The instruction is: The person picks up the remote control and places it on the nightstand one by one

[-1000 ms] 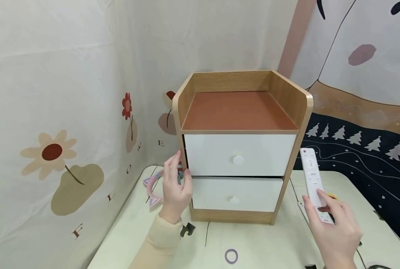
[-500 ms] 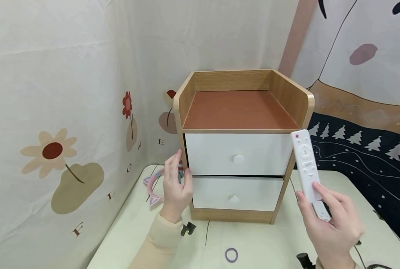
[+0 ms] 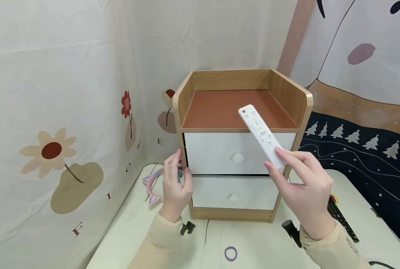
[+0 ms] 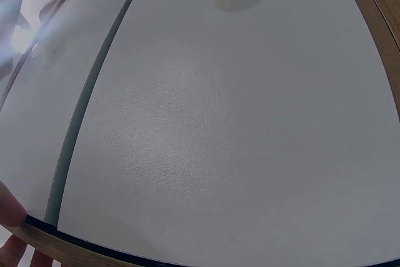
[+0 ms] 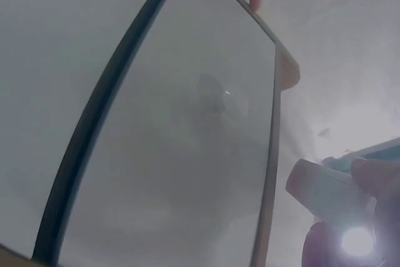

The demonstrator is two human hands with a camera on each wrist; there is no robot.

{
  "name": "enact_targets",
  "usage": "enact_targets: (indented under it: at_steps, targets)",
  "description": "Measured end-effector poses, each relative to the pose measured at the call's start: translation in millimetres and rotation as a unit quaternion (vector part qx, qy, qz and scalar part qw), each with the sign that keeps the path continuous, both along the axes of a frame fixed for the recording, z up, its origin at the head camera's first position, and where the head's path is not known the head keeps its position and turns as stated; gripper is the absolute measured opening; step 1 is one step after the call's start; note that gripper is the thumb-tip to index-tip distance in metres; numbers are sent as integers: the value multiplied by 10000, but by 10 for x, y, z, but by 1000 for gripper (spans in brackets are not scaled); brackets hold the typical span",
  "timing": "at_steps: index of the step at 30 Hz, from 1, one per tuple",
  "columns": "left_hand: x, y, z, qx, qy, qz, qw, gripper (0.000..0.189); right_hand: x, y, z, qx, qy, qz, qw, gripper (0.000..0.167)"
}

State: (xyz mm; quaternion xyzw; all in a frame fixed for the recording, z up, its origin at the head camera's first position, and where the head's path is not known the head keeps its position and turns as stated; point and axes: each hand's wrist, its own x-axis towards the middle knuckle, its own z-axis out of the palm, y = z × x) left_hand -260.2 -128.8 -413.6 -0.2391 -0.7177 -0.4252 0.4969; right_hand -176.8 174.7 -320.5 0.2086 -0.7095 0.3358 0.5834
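My right hand [image 3: 304, 186] pinches a white remote control [image 3: 263, 137] at its near end, between thumb and fingers. The remote is tilted, its far end overlapping the brown top shelf [image 3: 217, 110] of a small wooden cabinet [image 3: 292, 95] in the head view. In the right wrist view the remote [image 5: 328, 189] is beside the cabinet's edge. My left hand [image 3: 177, 188] rests against the cabinet's left side, fingers nearly straight along the outside and thumb [image 4: 9, 207] at the front edge. Two white drawers are in front, the upper drawer [image 3: 210, 153] and the lower drawer [image 3: 208, 192], each with a round knob.
A pink cat-ear headband [image 3: 151, 185] lies left of the cabinet, partly hidden by my left hand. On the table [image 3: 254, 246] is a purple ring [image 3: 230, 253] in front. A black dotted strip [image 3: 342, 218] lies at the right. Printed cloth walls stand behind.
My right hand has moved left and up with the remote, from beside the cabinet to in front of it, and the remote now leans left. My left hand has stayed put.
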Motion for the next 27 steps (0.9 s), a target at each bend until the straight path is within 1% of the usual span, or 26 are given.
enact_targets:
  at_steps: [3, 5, 8, 11, 14, 17, 20, 27]
  targets:
    - [10, -4, 2, -1, -130, -1, 9999, 68, -78, -39, 92, 177, -101, 27, 9998, 56]
    - [22, -5, 2, 14, -237, -29, 9997, 67, -115, -59, 148, 338, -135, -41, 9993, 56]
    - [29, -5, 8, 27, -294, -67, 9995, 67, -162, -85, 233, 581, -145, -126, 9981, 54]
    - [19, -6, 14, 19, -187, -56, 9998, 67, -200, -113, 318, 745, -222, -62, 9970, 47]
    - [-3, -5, 14, -13, -32, -21, 10000, 69, -240, -147, 393, 766, -238, 26, 9968, 39]
    - [-20, 1, 12, -24, 61, -19, 10000, 69, -290, -179, 464, 822, -184, 5, 9964, 36]
    - [-23, 4, 11, 0, 28, -48, 10000, 69, -346, -217, 535, 854, -239, -6, 9961, 34]
    - [-5, -1, 12, 60, -157, -82, 9998, 67, -436, -310, 662, 1095, -652, -192, 9917, 34]
